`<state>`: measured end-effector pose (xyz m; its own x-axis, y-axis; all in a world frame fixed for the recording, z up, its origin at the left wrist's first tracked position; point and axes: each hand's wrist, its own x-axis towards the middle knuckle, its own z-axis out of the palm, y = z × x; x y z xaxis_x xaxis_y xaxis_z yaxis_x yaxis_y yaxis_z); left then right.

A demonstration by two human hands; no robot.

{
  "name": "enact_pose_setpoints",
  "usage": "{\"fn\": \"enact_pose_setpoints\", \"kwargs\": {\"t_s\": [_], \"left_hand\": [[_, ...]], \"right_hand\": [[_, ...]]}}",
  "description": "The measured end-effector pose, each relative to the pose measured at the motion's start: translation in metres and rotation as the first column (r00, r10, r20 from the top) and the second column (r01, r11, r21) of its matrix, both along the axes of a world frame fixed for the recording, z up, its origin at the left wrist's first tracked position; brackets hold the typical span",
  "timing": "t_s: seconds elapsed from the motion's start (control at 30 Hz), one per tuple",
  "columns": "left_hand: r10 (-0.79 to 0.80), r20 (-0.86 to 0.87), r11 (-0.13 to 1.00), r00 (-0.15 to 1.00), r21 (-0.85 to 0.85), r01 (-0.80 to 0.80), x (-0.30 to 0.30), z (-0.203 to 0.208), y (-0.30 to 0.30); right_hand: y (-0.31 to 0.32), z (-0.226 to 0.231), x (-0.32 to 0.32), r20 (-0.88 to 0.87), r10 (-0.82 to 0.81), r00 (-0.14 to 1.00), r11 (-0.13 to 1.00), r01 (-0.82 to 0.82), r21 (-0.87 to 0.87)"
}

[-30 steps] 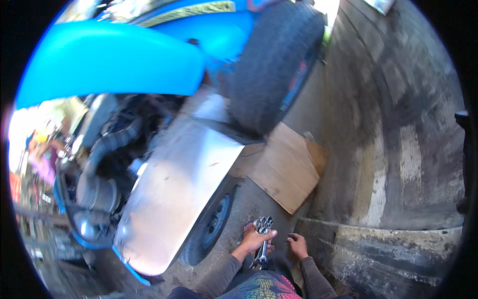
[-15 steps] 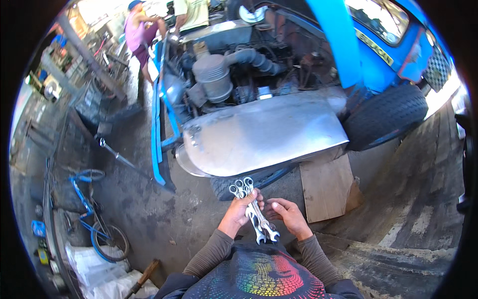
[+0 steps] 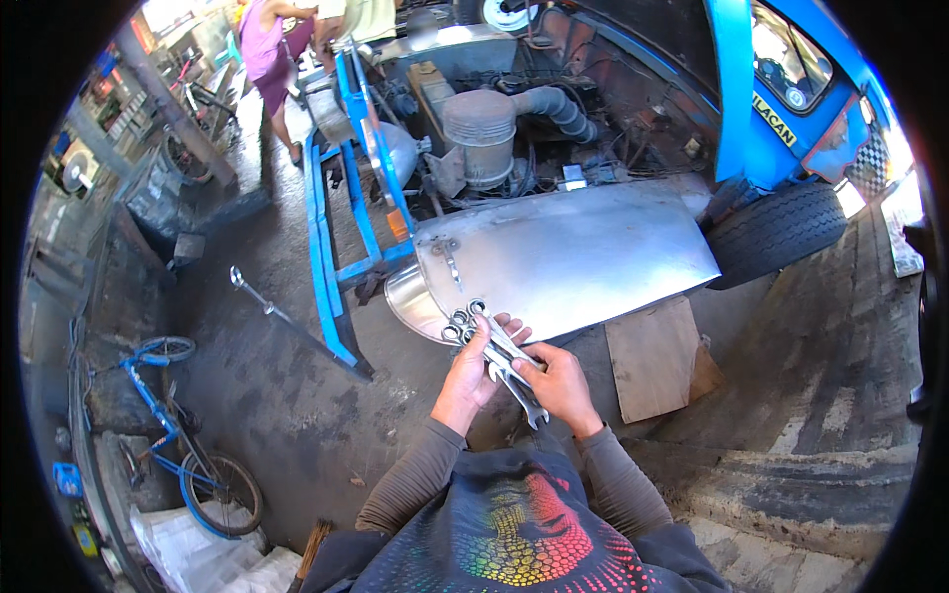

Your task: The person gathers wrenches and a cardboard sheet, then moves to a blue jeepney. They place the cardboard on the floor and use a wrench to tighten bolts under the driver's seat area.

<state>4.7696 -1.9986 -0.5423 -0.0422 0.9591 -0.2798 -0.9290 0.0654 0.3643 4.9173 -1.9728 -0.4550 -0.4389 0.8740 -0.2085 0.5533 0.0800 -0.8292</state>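
Note:
Several shiny combination wrenches (image 3: 502,348) are bunched in front of my chest, ring ends up and to the left, an open jaw pointing down. My left hand (image 3: 469,378) is closed around the bunch, its thumb across the ring ends. From the other side, my right hand (image 3: 560,386) pinches a wrench of the bunch between thumb and fingers; its fingertips are partly hidden. Just beyond the hands is a bare-metal fender (image 3: 573,259) of a blue vehicle, with a small metal piece (image 3: 454,265) on its left part.
The engine bay with a round air-filter canister (image 3: 479,138) lies open behind the fender. Blue frame rails (image 3: 328,267) stick out at left. Cardboard (image 3: 650,358) lies on the floor by the tire (image 3: 776,233). A blue bicycle (image 3: 188,445) is at left; a person (image 3: 265,49) is at far left.
My right hand has moved from beside the wrenches onto them. Both hands and the bunch have risen and now overlap the fender's lower edge. The view has shifted.

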Motion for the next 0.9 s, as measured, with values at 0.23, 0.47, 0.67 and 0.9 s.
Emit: {"fn": "enact_pose_setpoints", "kwargs": {"t_s": [0.23, 0.47, 0.67, 0.9], "left_hand": [[0.134, -0.024, 0.986, 0.991, -0.094, -0.135, 0.004, -0.015, 0.064], [0.458, 0.094, 0.832, 0.884, -0.395, -0.389, 0.035, -0.067, 0.157], [0.638, -0.095, 0.629, 0.764, -0.508, -0.589, 0.074, -0.074, 0.212], [0.562, -0.375, 0.58, 0.737, -0.456, -0.675, 0.084, -0.071, 0.207]], "right_hand": [[0.071, -0.019, 0.006, 0.042, -0.024, 0.999, 0.99, 0.018, 0.138], [0.181, -0.047, 0.06, 0.13, -0.129, 0.983, 0.894, 0.058, 0.443], [0.217, -0.091, 0.043, 0.024, 0.088, 0.996, 0.854, -0.088, 0.512], [0.234, -0.13, 0.026, 0.014, 0.119, 0.993, 0.806, -0.105, 0.583]]}}
